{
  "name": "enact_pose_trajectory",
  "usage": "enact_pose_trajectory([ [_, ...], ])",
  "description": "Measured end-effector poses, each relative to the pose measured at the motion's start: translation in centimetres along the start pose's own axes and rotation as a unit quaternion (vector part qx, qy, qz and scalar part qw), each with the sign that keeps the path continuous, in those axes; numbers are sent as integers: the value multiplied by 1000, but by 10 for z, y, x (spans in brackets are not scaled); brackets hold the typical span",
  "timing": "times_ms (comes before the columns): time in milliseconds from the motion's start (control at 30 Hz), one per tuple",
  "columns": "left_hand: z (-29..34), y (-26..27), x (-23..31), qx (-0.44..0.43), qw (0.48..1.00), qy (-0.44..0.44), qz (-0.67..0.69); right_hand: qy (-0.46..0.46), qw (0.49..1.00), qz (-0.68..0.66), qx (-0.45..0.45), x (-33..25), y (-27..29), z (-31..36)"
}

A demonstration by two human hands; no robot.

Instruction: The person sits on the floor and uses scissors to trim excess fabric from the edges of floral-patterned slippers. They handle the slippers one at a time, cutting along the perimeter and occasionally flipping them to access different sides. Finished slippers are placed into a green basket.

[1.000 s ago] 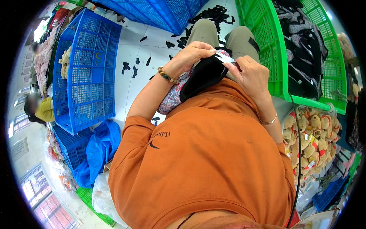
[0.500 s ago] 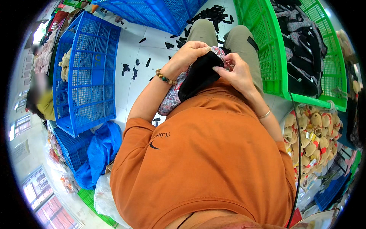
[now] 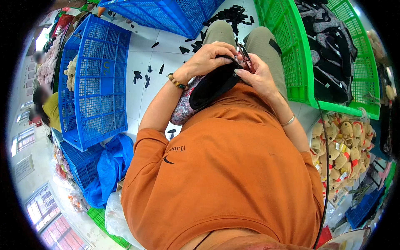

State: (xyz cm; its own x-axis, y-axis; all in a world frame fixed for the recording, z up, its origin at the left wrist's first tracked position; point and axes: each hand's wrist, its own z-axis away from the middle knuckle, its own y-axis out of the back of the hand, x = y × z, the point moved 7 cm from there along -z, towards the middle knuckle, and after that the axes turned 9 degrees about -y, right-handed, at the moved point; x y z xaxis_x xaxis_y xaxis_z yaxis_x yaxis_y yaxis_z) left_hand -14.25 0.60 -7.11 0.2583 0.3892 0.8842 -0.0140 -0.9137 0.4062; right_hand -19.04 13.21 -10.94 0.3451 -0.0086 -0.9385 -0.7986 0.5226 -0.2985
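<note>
Filling much of my remote view, the orange shirt sits between a green crate of black-and-floral pieces at right and a blue crate at left. At the lap, I see the black-lined floral piece. Of the hands, the left hand curls tightly over its rim; the right hand is closed around a slim dark tool, its kind unclear to me. Black scraps litter the floor.

White tiled floor; black scraps strewn, heaped
</note>
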Motion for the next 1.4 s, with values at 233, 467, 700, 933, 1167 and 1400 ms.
enact_pose_trajectory([
  [233,-8,-3,-8,-16,957,114,267,14,999,-27,-38,-16,-11,8],
  [467,0,-9,-9,24,866,187,463,-12,993,-79,-87,-9,-13,7],
  [700,6,-11,-24,56,873,192,444,53,998,5,-23,-16,-16,9],
  [933,2,-12,-12,55,879,201,429,86,993,77,26,-18,-11,12],
  [1167,-7,11,-8,112,928,155,320,16,982,153,108,-25,-16,7],
  [1400,-49,59,99,161,966,-158,-128,198,962,33,185,-83,12,-18],
])
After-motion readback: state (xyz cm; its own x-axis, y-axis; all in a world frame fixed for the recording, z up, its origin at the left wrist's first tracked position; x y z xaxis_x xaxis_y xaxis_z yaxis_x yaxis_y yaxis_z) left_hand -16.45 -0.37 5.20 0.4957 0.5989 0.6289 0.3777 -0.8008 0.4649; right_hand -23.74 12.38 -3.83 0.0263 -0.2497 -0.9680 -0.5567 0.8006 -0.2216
